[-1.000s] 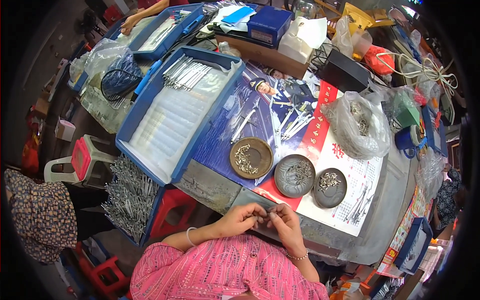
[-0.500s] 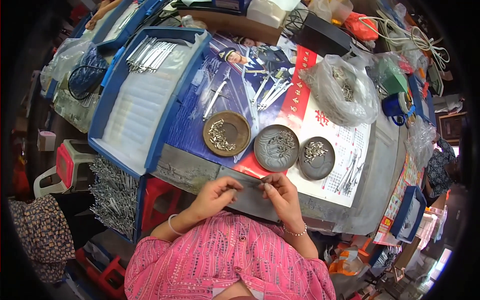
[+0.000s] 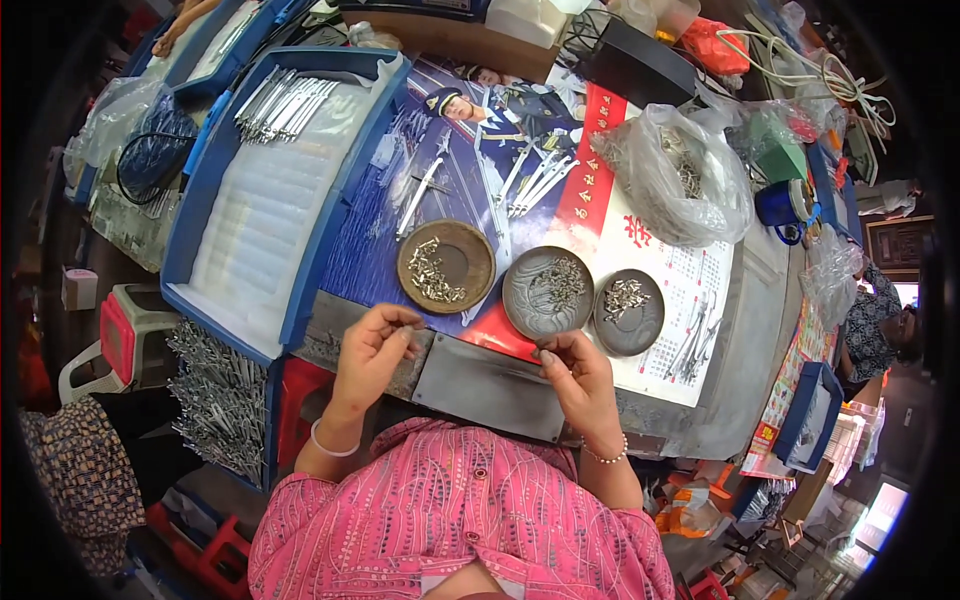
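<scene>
My left hand [image 3: 372, 360] is raised over the table's near edge, below a brown bowl [image 3: 483, 262] of small metal pins. Its thumb and fingers are curled together; whatever they hold is too small to make out. Further right, my right hand [image 3: 582, 385] pinches a tiny dark piece, its kind unclear, just in front of a grey bowl [image 3: 517, 305] of small metal bits. Beside that stands a dark bowl [image 3: 635, 337] with short metal pins. Behind the bowls, several slim metal strips [image 3: 545, 187] lie on a printed poster, and another strip [image 3: 418, 203] lies to their left.
A blue tray [image 3: 180, 292] with a row of metal strips [image 3: 286, 104] stands at left, above a crate packed with metal parts [image 3: 220, 400]. At right are a clear bag [image 3: 725, 205] of parts and a blue mug [image 3: 780, 205]. Other people are nearby on both sides.
My left hand has moved left and up, away from my right hand. The right hand has shifted slightly right and keeps its pinch. The view has shifted a little.
</scene>
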A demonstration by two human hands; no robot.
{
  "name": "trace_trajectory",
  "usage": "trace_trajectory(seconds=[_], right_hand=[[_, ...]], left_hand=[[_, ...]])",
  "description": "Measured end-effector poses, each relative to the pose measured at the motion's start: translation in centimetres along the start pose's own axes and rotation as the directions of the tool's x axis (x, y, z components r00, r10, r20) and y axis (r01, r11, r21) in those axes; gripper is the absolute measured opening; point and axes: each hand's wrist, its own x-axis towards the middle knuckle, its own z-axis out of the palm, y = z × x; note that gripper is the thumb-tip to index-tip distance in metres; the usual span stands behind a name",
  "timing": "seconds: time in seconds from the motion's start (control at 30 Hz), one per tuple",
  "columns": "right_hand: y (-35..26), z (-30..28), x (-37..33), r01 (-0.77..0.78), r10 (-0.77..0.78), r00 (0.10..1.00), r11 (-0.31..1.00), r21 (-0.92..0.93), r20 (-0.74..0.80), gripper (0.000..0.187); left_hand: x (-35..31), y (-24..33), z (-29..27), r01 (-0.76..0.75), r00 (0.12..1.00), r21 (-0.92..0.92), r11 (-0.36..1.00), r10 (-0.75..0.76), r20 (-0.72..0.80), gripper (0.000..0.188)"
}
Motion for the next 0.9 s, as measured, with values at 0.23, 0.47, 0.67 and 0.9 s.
trace_trajectory(seconds=[0.23,0.47,0.67,0.9], right_hand=[[-1.8,0.0,1.0,0.063,-0.076,0.996,0.974,-0.219,-0.052,0.01],[-3.5,-0.9,6.8,0.277,-0.326,0.945,0.852,-0.444,-0.036,0.011],[-3.1,0.2,13.0,0.416,-0.407,0.896,0.628,-0.658,0.179,0.013],[-1.5,1.9,15.6,0.433,-0.311,0.892,0.379,-0.818,0.329,0.007]], left_hand=[[1.2,0.9,-0.8,-0.065,0.996,0.012,0.998,0.066,-0.068,0.013],[0.9,-0.2,-0.6,-0.019,0.999,0.002,1.0,0.019,-0.039,0.013],[0.0,-0.8,-0.3,-0.011,1.0,-0.008,1.0,0.011,-0.015,0.014],[-0.8,-1.2,-0.4,0.005,1.0,-0.003,1.0,-0.005,-0.029,0.013]])
